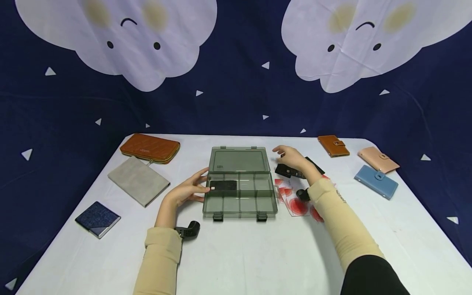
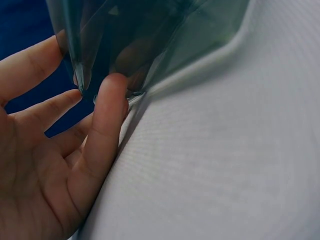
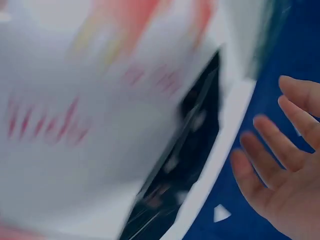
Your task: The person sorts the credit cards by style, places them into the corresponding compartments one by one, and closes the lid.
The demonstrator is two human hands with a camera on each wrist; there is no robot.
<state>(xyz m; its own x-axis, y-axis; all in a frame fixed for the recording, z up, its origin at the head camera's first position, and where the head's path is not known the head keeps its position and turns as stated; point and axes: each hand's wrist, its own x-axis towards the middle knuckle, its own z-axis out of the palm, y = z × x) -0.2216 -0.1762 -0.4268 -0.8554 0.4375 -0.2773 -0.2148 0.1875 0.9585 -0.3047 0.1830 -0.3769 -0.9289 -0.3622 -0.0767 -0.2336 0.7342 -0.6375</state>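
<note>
A translucent grey-green compartment box [image 1: 258,203] lies with its lid [image 1: 239,159] folded back, and a black card [image 1: 229,185] sits in its upper left compartment. My left hand [image 1: 187,189] is at the box's left side, fingers spread and touching its wall. The left wrist view shows these fingers [image 2: 104,120] against the tinted plastic. My right hand [image 1: 292,157] hovers over several dark cards [image 1: 284,170] right of the box, its fingers loosely bent and holding nothing. Red-and-white printed cards [image 1: 296,206] lie under the right wrist.
At the left lie a brown zip wallet [image 1: 149,147], a grey notebook [image 1: 138,180] and a dark blue card case [image 1: 97,219]. To the right are a brown snap wallet [image 1: 333,146], a pink one [image 1: 378,159] and a blue one [image 1: 376,182]. A cloud-patterned curtain [image 1: 239,102] hangs behind the table.
</note>
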